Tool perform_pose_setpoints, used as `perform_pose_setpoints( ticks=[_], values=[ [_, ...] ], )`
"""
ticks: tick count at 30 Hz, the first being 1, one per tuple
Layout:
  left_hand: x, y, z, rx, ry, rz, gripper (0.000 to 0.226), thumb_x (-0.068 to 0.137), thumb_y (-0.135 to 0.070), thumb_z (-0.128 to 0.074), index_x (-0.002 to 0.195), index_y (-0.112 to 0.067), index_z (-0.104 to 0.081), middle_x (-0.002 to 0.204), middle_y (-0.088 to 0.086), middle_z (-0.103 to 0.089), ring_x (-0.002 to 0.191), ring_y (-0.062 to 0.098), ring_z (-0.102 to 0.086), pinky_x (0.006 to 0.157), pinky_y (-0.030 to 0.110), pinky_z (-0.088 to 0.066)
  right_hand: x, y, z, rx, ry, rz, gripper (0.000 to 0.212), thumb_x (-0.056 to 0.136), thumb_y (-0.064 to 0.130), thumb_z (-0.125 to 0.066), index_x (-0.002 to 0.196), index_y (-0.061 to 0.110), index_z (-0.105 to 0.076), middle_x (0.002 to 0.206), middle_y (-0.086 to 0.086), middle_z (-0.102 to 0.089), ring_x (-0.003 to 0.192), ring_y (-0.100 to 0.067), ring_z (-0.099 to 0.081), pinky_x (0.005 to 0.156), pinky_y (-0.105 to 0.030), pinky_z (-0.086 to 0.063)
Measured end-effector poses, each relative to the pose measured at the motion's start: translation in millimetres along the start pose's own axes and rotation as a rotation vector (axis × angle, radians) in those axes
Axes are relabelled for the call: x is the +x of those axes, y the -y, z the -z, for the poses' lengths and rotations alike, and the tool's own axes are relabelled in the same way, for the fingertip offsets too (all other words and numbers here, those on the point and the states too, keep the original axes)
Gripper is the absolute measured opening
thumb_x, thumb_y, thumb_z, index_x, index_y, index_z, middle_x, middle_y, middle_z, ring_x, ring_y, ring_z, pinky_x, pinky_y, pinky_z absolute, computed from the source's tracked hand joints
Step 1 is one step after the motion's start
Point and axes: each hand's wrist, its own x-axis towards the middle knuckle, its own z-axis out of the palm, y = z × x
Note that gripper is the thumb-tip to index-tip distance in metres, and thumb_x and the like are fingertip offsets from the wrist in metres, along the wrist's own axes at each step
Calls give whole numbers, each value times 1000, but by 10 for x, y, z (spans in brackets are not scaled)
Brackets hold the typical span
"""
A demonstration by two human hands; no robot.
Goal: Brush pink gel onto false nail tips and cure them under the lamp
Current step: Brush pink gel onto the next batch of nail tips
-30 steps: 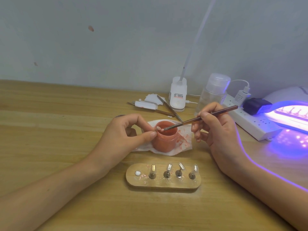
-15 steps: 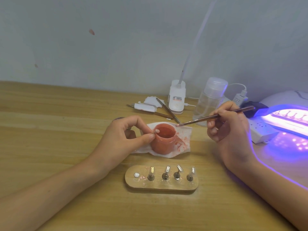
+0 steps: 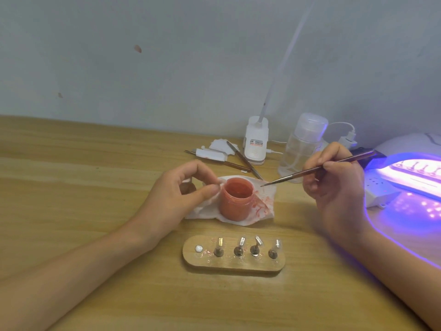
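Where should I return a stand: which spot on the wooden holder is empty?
The leftmost spot on the wooden holder: only a bare silver disc shows there, while the other four each carry a stand with a clear tip.

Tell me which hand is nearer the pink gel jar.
Left. The left hand sits just beside the jar, near its rim; the right hand, holding the brush, is farther right.

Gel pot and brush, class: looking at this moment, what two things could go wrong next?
The open pot sits on a crumpled tissue right beside the left hand, which seems to pinch a nail tip; a nudge could tip it. The brush in the right hand points its tip over the tissue, close to the lit lamp; gel might drip, or start hardening on the bristles.
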Motion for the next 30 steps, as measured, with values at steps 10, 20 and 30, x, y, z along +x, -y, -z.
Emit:
perform_pose_setpoints(
  ticks=[10,20,30],
  values=[
    [-213,-177,451,142,381,-8,10,77,-40,-72,81,-32,-70,85,-11,-69,69,4,-59,58,16,-47,-65,-113,-115,101,-8,-381,12,86,23,-57,76,22,-49,57,2,-55,46,-5,-48,39,-13,-36],
    [-338,-48,321,301,405,-25,15,82,-19,-79,79,-30,-71,86,-9,-66,71,20,-47,63,18,-37,-50,-96,-129,102,-16,-439,33,98,14,-46,67,23,-53,57,1,-53,47,-6,-47,39,-14,-37],
    [-358,-86,260,393,387,-4,19,80,-17,-81,87,-31,-70,91,-12,-61,78,7,-56,65,8,-39,-45,-90,-130,114,-24,-449,30,99,14,-45,70,20,-50,57,1,-52,47,-6,-46,39,-15,-36]
  ],
)
